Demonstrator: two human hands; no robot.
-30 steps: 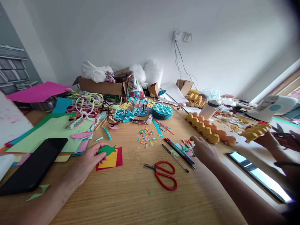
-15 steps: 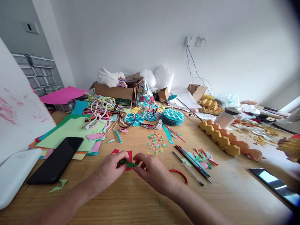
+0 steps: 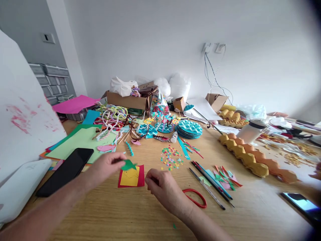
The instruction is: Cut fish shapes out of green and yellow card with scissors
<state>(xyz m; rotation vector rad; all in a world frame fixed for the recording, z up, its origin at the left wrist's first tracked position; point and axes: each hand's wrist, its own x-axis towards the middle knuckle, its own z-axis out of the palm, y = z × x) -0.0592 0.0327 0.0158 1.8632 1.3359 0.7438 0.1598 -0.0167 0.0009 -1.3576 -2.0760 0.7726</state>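
A green paper fish (image 3: 129, 164) is pinched between the thumb and fingers of my left hand (image 3: 112, 163). It hovers over a yellow paper square (image 3: 128, 179) with a fish outline drawn on it, which lies on a red paper square (image 3: 141, 177). My right hand (image 3: 163, 187) is just right of the red square, its fingers curled together and nothing showing at the tips. Beside that wrist lies a red looped handle (image 3: 204, 201), probably of scissors; the rest is hidden under the hand.
Pens (image 3: 213, 182) and paper scraps (image 3: 227, 179) lie at right, by an egg-carton strip (image 3: 248, 160). Round confetti (image 3: 172, 159) is scattered ahead. A black phone (image 3: 66, 172) and coloured sheets (image 3: 75, 144) lie left. Another person's blurred hand (image 3: 316, 174) is at the far right.
My right hand has let go of the green fish and moved apart from it. My left hand has shifted left and up with the fish, uncovering the yellow and red squares.
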